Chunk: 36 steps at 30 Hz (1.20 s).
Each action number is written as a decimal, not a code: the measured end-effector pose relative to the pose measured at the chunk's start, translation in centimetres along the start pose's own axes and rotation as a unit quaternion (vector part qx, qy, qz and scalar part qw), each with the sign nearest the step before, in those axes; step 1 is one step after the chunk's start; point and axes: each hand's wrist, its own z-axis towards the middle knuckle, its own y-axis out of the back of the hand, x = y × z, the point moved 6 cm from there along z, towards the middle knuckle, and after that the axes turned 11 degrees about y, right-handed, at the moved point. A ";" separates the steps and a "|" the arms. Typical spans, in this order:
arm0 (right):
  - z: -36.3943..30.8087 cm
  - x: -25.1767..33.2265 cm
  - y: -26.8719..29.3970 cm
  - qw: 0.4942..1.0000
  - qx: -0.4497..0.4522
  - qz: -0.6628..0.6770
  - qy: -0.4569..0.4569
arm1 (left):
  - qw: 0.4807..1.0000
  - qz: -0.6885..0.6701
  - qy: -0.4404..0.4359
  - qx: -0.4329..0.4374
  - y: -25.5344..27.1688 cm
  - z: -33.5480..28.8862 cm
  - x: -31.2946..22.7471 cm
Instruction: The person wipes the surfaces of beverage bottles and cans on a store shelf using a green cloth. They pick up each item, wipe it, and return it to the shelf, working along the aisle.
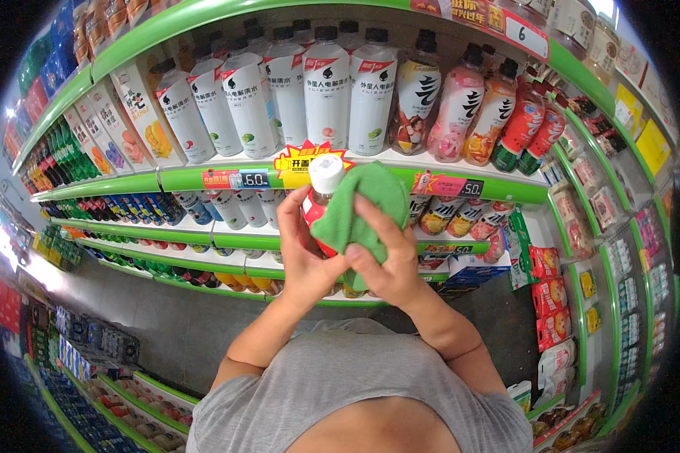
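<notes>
Gripping a white-capped bottle point(316, 202) with a red label, the left hand point(304, 249) of a person in a grey shirt point(355, 370) wraps its left side while the right hand point(393, 260) holds a green cloth point(344, 219) against its right side and front. The bottle is off the shelf point(181, 181), held in the air before the middle of the shelf's green front edge and straight ahead of the person's chest, its cap overlapping a starburst sign point(291, 163) in view. Its long axis runs near upright, cap on top and away from the wrists; the base is lost behind cloth and hands, so any slight tilt toward the shelf cannot be told. The left hand is the nearer, skin to bottle, with fingers along the side and thumb low in front; the right appears parted from it by the cloth, fingers pointing up and leftward. The hands are close together, thumbs nearly meeting, though whether they touch is unclear. Behind, white bottles point(327, 98) line the shelf, a pink bottle point(457, 113) stands nearer its right end, and the relation that seems to count is cloth across label, cap left bare
</notes>
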 end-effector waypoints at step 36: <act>-1.6 1.2 2.7 0.988 -0.066 -0.061 0.125 | 0.992 -0.054 0.040 0.108 -2.8 7.0 -10.3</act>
